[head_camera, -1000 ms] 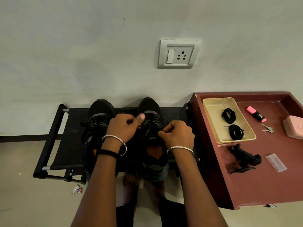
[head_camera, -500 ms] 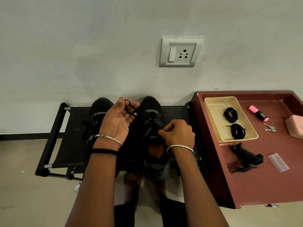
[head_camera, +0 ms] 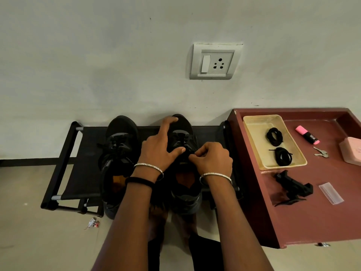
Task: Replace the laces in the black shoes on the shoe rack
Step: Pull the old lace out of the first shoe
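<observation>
Two black shoes stand side by side on a low black shoe rack (head_camera: 64, 163) against the wall. The left shoe (head_camera: 117, 153) keeps its black lace. My left hand (head_camera: 158, 145) lies flat on the right shoe (head_camera: 185, 188), fingers spread over its toe and thumb across the eyelets. My right hand (head_camera: 213, 159) pinches the black lace at the top of that shoe's tongue. Two coiled black laces, one (head_camera: 274, 134) behind the other (head_camera: 283, 156), lie in a yellow tray (head_camera: 252, 137) on the right.
A dark red table (head_camera: 293, 222) stands right of the rack, carrying the tray, a pink highlighter (head_camera: 307, 134), keys (head_camera: 321, 153), a pink box (head_camera: 351, 151), a black clip-like holder (head_camera: 293, 187) and a clear plastic strip (head_camera: 331, 195). A wall socket (head_camera: 214, 61) is above. A wrapper scrap (head_camera: 92, 223) lies on the floor.
My left hand, raised palm-up with lace over its fingers half a second ago, has turned over and come down flat on the right shoe. The right hand stays pinched at the tongue.
</observation>
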